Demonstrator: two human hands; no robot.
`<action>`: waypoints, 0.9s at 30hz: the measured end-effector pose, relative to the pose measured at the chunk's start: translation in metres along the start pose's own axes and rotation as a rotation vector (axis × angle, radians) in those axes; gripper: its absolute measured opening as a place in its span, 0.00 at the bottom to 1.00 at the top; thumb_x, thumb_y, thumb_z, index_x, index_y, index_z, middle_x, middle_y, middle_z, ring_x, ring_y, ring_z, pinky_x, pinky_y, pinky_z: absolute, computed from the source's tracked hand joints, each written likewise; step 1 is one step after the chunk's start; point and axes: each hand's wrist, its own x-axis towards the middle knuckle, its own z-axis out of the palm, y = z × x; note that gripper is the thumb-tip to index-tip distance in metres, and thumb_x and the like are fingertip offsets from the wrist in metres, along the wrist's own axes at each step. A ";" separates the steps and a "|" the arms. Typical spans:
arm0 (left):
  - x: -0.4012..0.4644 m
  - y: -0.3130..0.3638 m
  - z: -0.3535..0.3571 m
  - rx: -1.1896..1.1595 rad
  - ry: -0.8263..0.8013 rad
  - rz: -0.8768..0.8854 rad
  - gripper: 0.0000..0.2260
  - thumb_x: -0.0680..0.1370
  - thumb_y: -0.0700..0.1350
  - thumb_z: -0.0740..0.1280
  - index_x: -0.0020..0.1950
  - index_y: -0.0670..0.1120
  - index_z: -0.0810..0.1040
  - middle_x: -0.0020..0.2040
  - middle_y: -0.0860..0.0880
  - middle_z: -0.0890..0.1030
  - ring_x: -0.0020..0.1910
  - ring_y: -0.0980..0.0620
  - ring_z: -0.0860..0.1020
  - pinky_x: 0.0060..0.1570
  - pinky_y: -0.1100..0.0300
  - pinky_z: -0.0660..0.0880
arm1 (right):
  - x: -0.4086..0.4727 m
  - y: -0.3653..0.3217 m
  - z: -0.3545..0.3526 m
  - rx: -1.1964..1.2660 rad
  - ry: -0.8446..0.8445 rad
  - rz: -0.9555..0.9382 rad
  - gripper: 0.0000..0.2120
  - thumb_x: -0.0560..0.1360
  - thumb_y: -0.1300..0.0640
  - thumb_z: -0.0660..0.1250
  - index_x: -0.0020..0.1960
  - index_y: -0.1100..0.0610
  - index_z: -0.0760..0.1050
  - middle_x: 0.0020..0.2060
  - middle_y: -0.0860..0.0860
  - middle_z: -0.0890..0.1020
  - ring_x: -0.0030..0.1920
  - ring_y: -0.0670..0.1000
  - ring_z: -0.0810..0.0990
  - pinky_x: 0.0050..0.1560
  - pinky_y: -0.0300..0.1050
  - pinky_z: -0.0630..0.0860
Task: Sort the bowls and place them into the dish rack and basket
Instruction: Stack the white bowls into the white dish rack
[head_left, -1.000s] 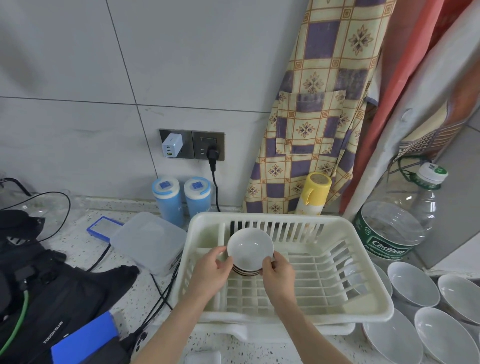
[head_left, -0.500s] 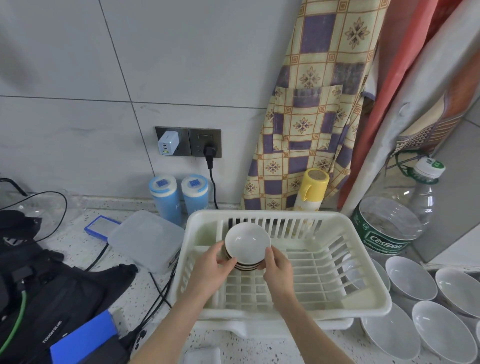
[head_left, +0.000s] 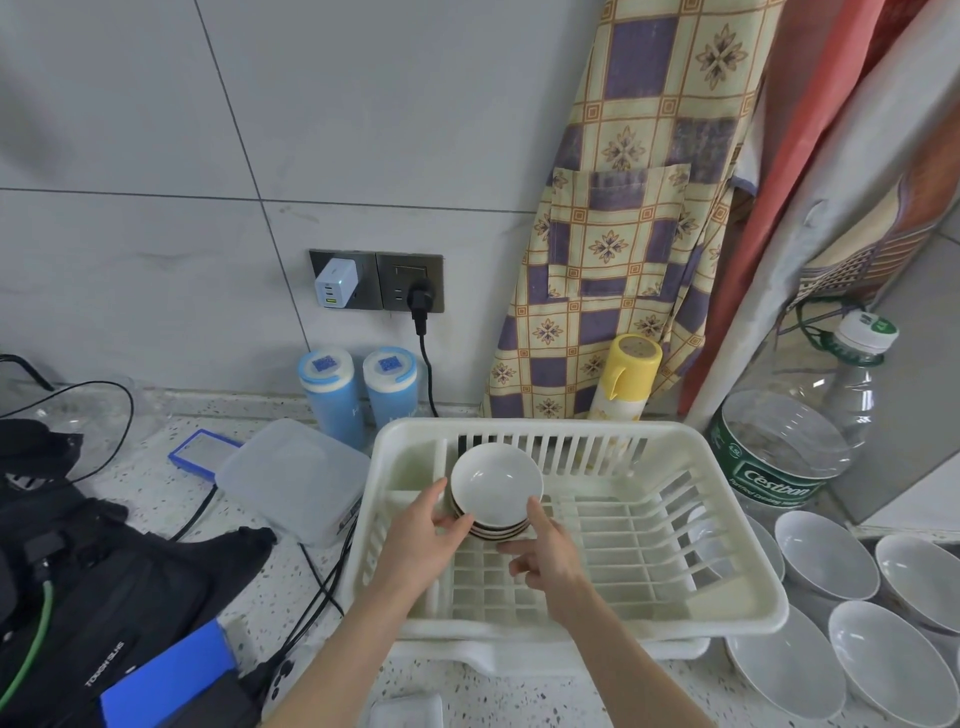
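Observation:
A small stack of white bowls with brown rims (head_left: 496, 491) leans tilted in the back left part of the cream plastic dish rack (head_left: 737, 525). My left hand (head_left: 421, 540) touches the stack's left lower edge with thumb and fingers. My right hand (head_left: 545, 553) is at the stack's right lower edge, its fingers loosened and partly spread, only the thumb near the rim. Several larger white bowls (head_left: 826, 553) lie on the counter to the right of the rack.
A clear lidded box (head_left: 291, 478), two blue canisters (head_left: 358, 395) and a plugged cable stand left of the rack. A black bag (head_left: 104, 587) fills the left. A yellow-capped can (head_left: 626, 382) and a big water bottle (head_left: 795, 447) stand behind and right.
The stack of bowls has gone down and back into the rack and now leans there. My right hand has loosened from its rim and drawn slightly back.

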 end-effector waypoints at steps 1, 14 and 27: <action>0.000 0.000 0.000 0.000 -0.002 -0.002 0.30 0.77 0.53 0.70 0.77 0.52 0.64 0.53 0.53 0.82 0.48 0.59 0.76 0.48 0.64 0.69 | 0.001 0.000 0.000 0.005 0.002 0.002 0.16 0.81 0.41 0.57 0.57 0.53 0.71 0.38 0.58 0.86 0.21 0.48 0.75 0.19 0.36 0.62; -0.001 0.001 0.000 -0.050 -0.008 -0.021 0.30 0.76 0.52 0.71 0.76 0.54 0.66 0.44 0.59 0.80 0.44 0.65 0.78 0.40 0.69 0.70 | 0.001 0.001 0.001 -0.019 -0.078 0.023 0.22 0.80 0.38 0.55 0.63 0.53 0.69 0.46 0.58 0.86 0.26 0.50 0.80 0.19 0.36 0.61; 0.001 -0.001 -0.008 -0.260 0.117 -0.094 0.10 0.81 0.49 0.61 0.62 0.54 0.75 0.39 0.56 0.86 0.25 0.58 0.77 0.28 0.61 0.71 | -0.041 -0.023 -0.034 -0.083 -0.034 -0.045 0.20 0.81 0.45 0.57 0.69 0.52 0.67 0.47 0.54 0.85 0.23 0.48 0.77 0.19 0.35 0.62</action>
